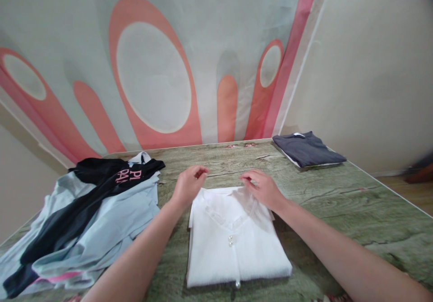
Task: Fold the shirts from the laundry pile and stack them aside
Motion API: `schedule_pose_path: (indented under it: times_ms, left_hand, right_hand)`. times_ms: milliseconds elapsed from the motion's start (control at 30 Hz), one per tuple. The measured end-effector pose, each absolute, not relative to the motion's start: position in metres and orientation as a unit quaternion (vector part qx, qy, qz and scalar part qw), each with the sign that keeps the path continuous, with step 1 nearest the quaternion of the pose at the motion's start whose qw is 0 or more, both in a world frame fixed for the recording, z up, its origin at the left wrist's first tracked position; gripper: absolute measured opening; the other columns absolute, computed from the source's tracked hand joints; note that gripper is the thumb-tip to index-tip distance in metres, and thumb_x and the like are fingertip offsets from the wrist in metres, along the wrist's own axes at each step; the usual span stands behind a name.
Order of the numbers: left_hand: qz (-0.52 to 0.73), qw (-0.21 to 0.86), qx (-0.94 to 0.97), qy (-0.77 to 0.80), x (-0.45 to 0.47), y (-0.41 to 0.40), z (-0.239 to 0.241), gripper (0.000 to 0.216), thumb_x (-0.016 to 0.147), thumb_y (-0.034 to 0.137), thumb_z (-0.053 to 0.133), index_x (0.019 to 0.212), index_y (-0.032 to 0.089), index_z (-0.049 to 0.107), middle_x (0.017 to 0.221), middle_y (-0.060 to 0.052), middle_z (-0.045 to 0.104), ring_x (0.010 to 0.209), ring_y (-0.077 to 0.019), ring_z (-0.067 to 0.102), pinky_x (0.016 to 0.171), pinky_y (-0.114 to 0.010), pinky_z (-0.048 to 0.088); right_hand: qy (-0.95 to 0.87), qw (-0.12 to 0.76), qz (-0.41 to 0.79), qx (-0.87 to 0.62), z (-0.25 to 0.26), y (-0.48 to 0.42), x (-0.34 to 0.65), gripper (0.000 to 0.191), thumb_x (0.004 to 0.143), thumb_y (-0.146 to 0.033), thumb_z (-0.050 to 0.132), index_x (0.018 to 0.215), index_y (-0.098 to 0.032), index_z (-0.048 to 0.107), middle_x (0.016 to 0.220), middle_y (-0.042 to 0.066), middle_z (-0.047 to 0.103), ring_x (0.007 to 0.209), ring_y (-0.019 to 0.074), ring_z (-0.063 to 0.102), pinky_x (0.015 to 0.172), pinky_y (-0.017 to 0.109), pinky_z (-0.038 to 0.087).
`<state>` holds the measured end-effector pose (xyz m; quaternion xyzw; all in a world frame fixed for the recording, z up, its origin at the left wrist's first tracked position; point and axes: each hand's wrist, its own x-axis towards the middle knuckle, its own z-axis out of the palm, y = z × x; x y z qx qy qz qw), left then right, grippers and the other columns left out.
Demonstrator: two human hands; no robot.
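A white blouse (223, 248) lies folded into a neat rectangle in front of me, with its neckline at the far end and pearl-like buttons (230, 241) down its front. Just beyond its left shoulder is my left hand (190, 183), fingers loosely bent and nothing visible in them. My right hand (264, 188) hovers at the right shoulder, partly covering that corner. Its fingers are slightly curled and point inward, with no cloth seen between them. Both hands look open.
At the left lies a loose pile of clothes, with a black garment (98, 193) with pink lettering over pale blue ones (135, 216). Dark grey folded clothing (307, 149) rests near the far right edge of the wood-patterned table (352, 211). A patterned wall (209, 31) stands behind.
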<state>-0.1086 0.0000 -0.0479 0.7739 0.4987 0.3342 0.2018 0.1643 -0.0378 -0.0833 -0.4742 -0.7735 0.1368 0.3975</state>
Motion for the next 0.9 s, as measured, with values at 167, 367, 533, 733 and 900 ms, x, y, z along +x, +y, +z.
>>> schedule_pose_path:
  times_ms: [167,367,533,733,900]
  left_hand:
    - [0.230,0.381,0.710,0.546,-0.155,0.025,-0.047,0.031,0.075,0.045,0.063,0.085,0.016,0.067,0.063,0.001,0.060,0.054,-0.0132,0.053,0.050,-0.022,0.040]
    - [0.130,0.550,0.671,0.480,-0.168,0.025,-0.059,0.051,0.072,0.055,0.068,0.103,0.015,0.069,0.065,0.001,0.058,0.051,-0.0092,0.050,0.045,-0.019,0.038]
    - [0.110,0.566,0.667,0.472,-0.166,0.023,-0.058,0.053,0.071,0.056,0.070,0.105,0.015,0.067,0.063,0.001,0.058,0.047,-0.0083,0.049,0.042,-0.018,0.034]
    - [0.109,0.588,0.654,0.462,-0.163,0.021,-0.061,0.047,0.071,0.056,0.071,0.092,0.015,0.061,0.060,0.004,0.055,0.041,-0.0068,0.046,0.039,-0.018,0.032]
    - [0.121,0.582,0.655,0.467,-0.167,0.022,-0.059,0.042,0.074,0.056,0.070,0.083,0.016,0.057,0.051,0.005,0.054,0.040,-0.0073,0.045,0.041,-0.018,0.027]
  right_hand:
    - [-0.729,0.314,0.249,-0.555,-0.093,-0.014,0.205,0.030,0.089,-0.041,0.050,0.090,-0.018,0.069,0.084,0.004,0.068,0.076,0.0169,0.058,0.071,0.029,0.044]
    - [-0.711,0.226,0.428,-0.511,-0.092,-0.010,0.230,0.043,0.085,-0.053,0.051,0.099,-0.016,0.069,0.069,0.000,0.060,0.056,0.0107,0.048,0.053,0.022,0.036]
    - [-0.684,0.200,0.490,-0.502,-0.084,-0.013,0.234,0.050,0.081,-0.057,0.057,0.107,-0.015,0.066,0.064,-0.003,0.054,0.052,0.0076,0.042,0.047,0.019,0.030]
    - [-0.671,0.177,0.499,-0.519,-0.085,-0.013,0.228,0.050,0.075,-0.056,0.065,0.106,-0.016,0.064,0.058,-0.005,0.053,0.043,0.0057,0.039,0.038,0.017,0.025]
    - [-0.647,0.185,0.518,-0.528,-0.089,-0.013,0.227,0.044,0.076,-0.054,0.065,0.100,-0.017,0.060,0.055,-0.007,0.052,0.038,0.0039,0.037,0.036,0.017,0.023]
